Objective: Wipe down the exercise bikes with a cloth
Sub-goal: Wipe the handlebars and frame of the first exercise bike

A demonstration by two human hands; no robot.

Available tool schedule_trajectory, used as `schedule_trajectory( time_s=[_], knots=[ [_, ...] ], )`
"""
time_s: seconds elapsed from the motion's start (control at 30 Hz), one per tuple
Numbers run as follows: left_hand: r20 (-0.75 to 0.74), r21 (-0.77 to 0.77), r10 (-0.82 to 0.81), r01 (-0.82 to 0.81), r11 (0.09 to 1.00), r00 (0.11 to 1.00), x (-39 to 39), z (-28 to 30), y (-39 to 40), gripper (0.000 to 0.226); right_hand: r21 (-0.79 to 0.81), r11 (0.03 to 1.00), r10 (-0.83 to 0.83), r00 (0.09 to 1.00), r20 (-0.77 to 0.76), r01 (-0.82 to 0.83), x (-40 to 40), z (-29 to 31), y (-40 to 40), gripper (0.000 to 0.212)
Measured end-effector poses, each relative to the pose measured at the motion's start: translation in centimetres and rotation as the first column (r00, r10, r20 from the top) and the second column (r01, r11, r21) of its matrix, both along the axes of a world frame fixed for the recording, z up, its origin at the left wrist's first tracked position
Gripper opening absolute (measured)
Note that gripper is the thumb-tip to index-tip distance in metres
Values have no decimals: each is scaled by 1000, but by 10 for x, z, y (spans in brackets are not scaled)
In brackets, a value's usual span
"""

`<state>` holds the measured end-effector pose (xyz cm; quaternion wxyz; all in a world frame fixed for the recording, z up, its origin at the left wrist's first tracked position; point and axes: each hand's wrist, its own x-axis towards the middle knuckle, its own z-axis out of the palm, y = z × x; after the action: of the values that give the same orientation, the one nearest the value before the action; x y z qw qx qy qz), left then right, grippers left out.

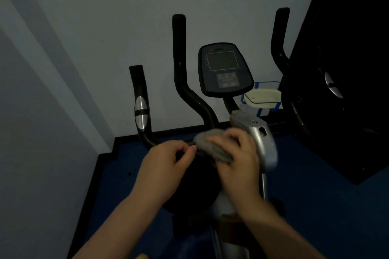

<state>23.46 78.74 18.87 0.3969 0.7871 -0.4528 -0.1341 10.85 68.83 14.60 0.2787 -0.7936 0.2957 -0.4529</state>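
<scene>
Bunching grey cloth (212,147) clamped by right hand (235,160), left hand (166,160) fingertips pinching its 9 o'clock edge; loose wad may slip off handlebar stem (259,139)

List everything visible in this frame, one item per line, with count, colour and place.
bike: one, black and silver, centre, facing the wall.
console: one, dark grey, screen off, on the bike's post.
handlebars: three black uprights in view, either side of the console; the left one carries a silver grip sensor.
cloth: one, grey, bunched at the base of the handlebars.
tray: one, cream, in a blue wire holder behind the console, right.
dark panel: one, black, right edge; what it is cannot be told.
floor: blue.
wall: grey-white.
left hand: pinching the cloth's edge.
right hand: on the cloth.
</scene>
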Motion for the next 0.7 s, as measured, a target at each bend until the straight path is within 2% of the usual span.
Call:
schedule_trajectory(
  time_s=[0.13,0.27,0.33,0.43,0.57,0.7],
  knots=[
    [-16,-5,7,-7,1000,1000,-1,1,0,26,-27,998,-51,995,-87,49,31,33,-30,26],
    [-7,-5,9,-9,1000,1000,-1,-1,1,23,-12,999,-35,998,-56,34,8,17,-13,32],
    [-5,-6,12,-12,1000,1000,-1,-1,0,23,-43,999,-1,996,-90,-3,4,17,-16,33],
    [9,-6,14,-14,1000,1000,0,-1,-1,25,-56,998,-35,987,-154,26,28,37,-34,24],
    [2,-18,12,-12,1000,1000,-1,-1,0,25,-16,997,-74,992,-103,73,26,28,-24,24],
    [20,-23,6,-5,1000,1000,0,0,0,24,2,1000,17,996,-83,-17,0,12,-9,28]
  ],
)
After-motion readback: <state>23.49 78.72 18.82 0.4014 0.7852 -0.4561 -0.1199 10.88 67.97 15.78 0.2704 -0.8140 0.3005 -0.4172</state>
